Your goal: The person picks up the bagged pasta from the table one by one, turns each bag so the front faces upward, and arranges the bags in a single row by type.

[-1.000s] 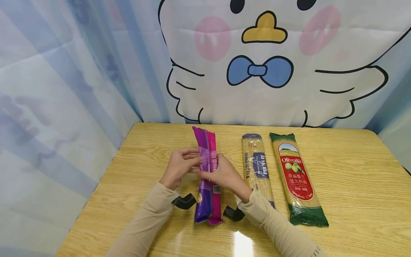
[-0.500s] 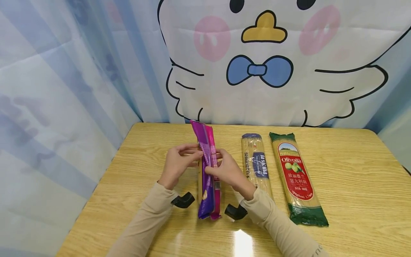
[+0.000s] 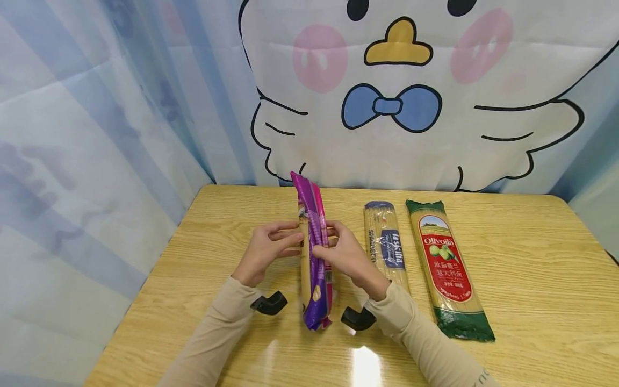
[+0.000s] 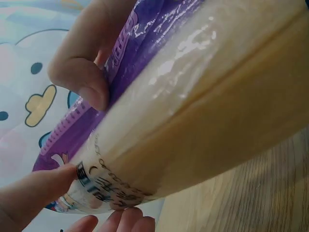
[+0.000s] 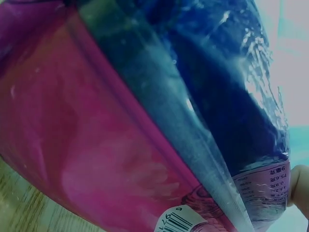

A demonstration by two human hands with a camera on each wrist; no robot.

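Note:
A long purple and pink pasta packet (image 3: 316, 279) is held on edge between both hands, its far end tilted up. Its clear side with pale yellow contents (image 4: 193, 121) faces left. My left hand (image 3: 263, 250) grips the left side, thumb on the near face and fingertips under the edge in the left wrist view. From the right, my right hand (image 3: 348, 255) grips it with the thumb (image 4: 91, 94) over the purple face and the fingers behind. In the right wrist view, the pink back (image 5: 91, 130) with a seam and barcode fills most of the frame.
To the right on the wooden table (image 3: 532, 269) lies a clear spaghetti packet (image 3: 387, 242) with a blue label, partly behind the right forearm. Beside it is a green-ended spaghetti packet (image 3: 447, 263) with a red label. A printed curtain (image 3: 387, 150) hangs behind the table.
The packet has been raised slightly and turned about its length, so its clear side has come into view on the left. The right fingers have shifted around its edge. Both other packets stay put.

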